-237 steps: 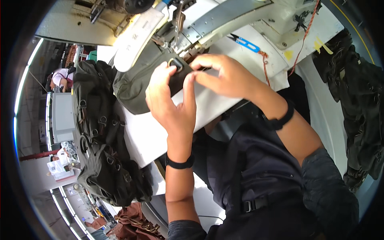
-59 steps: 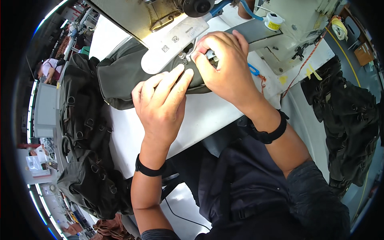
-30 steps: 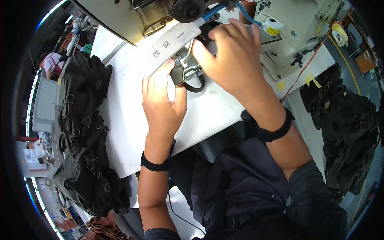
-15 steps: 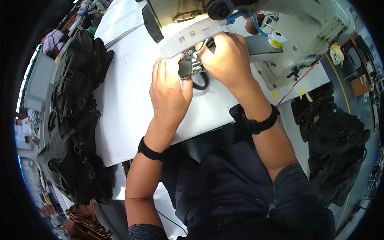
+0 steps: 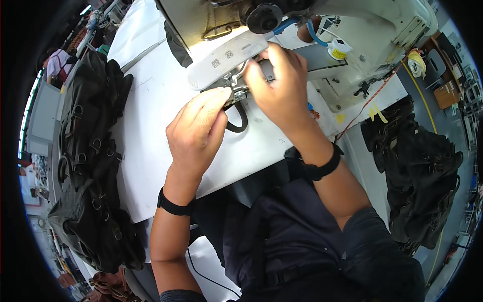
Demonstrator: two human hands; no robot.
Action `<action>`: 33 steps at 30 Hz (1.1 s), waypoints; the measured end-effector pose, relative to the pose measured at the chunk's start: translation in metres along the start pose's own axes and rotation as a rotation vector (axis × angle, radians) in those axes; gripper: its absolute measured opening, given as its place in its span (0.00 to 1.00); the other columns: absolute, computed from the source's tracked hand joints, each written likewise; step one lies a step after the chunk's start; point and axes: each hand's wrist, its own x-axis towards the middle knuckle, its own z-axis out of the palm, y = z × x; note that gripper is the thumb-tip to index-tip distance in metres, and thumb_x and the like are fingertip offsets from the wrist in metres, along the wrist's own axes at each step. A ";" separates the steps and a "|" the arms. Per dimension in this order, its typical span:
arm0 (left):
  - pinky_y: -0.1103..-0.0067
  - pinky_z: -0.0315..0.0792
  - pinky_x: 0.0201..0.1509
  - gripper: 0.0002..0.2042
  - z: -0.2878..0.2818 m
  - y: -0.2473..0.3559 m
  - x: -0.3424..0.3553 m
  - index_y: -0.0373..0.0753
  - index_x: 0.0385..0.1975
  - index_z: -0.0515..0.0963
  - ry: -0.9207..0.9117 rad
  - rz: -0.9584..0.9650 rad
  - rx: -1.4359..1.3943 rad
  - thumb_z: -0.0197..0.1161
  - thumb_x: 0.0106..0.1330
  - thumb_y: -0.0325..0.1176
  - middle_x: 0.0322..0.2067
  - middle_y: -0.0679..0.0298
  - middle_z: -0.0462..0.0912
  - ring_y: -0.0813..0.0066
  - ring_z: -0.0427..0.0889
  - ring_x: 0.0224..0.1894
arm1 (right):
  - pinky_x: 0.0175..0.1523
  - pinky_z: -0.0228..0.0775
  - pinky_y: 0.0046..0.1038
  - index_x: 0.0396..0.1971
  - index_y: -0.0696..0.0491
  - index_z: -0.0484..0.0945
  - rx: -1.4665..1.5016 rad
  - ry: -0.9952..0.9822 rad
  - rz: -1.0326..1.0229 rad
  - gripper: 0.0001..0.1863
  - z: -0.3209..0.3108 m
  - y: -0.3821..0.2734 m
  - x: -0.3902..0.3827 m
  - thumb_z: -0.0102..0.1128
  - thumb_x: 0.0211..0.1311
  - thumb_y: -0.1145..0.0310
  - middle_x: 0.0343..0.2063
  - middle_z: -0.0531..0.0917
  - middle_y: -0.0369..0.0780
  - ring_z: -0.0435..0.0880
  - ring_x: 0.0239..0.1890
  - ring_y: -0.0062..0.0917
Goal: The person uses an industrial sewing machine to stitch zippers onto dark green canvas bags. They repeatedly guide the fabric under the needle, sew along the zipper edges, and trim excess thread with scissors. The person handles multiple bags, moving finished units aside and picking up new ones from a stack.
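My left hand [image 5: 196,131] pinches a small dark olive piece [image 5: 229,100] at the metal presser foot [image 5: 233,79] of the sewing machine. A dark strap loop [image 5: 244,118] hangs from that piece onto the white table [image 5: 143,151]. Just right of the foot, my right hand [image 5: 276,88] has its fingers curled at the edge of the white guard [image 5: 221,59]; whatever is inside them is hidden. Blue thread snips [image 5: 310,107] are mostly covered by that hand.
Dark bags with D-rings [image 5: 88,151] lie piled at the left; more hang at the right [image 5: 412,186]. A white oil bottle [image 5: 338,50] and brown spool [image 5: 306,31] are by the machine. A co-worker [image 5: 56,64] is at the upper left. Brown fabric [image 5: 108,287] lies low left.
The large olive bag under my hands earlier is out from under them; a small piece with a loop is there instead. Since half a second ago my left hand has shifted down and leftward.
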 end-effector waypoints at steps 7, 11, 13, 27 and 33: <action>0.73 0.85 0.48 0.17 0.007 -0.006 -0.006 0.38 0.45 0.87 0.055 -0.041 -0.070 0.69 0.56 0.16 0.43 0.59 0.91 0.63 0.91 0.43 | 0.59 0.61 0.38 0.41 0.56 0.81 -0.019 0.029 -0.057 0.21 0.002 -0.002 -0.001 0.71 0.60 0.52 0.33 0.84 0.39 0.81 0.40 0.36; 0.75 0.85 0.47 0.14 0.008 -0.003 -0.008 0.35 0.45 0.87 0.051 -0.138 -0.112 0.67 0.60 0.14 0.45 0.56 0.91 0.66 0.91 0.46 | 0.59 0.62 0.39 0.40 0.55 0.80 -0.185 0.048 -0.178 0.22 0.006 0.008 -0.008 0.73 0.56 0.54 0.38 0.84 0.43 0.80 0.45 0.36; 0.75 0.85 0.47 0.13 0.010 -0.001 -0.010 0.35 0.44 0.87 0.065 -0.150 -0.123 0.68 0.61 0.15 0.45 0.55 0.91 0.66 0.91 0.46 | 0.60 0.62 0.39 0.42 0.55 0.80 -0.136 0.051 -0.178 0.19 0.004 0.010 -0.009 0.72 0.57 0.57 0.39 0.85 0.42 0.80 0.47 0.37; 0.73 0.85 0.45 0.16 0.003 0.002 -0.012 0.37 0.43 0.88 0.065 0.111 0.077 0.75 0.54 0.17 0.44 0.59 0.90 0.62 0.91 0.43 | 0.37 0.73 0.19 0.45 0.61 0.85 1.021 -0.379 0.758 0.13 -0.024 -0.034 -0.050 0.55 0.79 0.70 0.34 0.89 0.37 0.81 0.29 0.14; 0.73 0.85 0.44 0.15 0.003 0.002 -0.012 0.37 0.42 0.87 0.072 0.091 0.072 0.75 0.54 0.17 0.43 0.60 0.90 0.62 0.90 0.43 | 0.38 0.73 0.20 0.42 0.61 0.86 1.108 -0.445 0.774 0.13 -0.022 -0.027 -0.048 0.54 0.78 0.70 0.34 0.89 0.38 0.81 0.29 0.15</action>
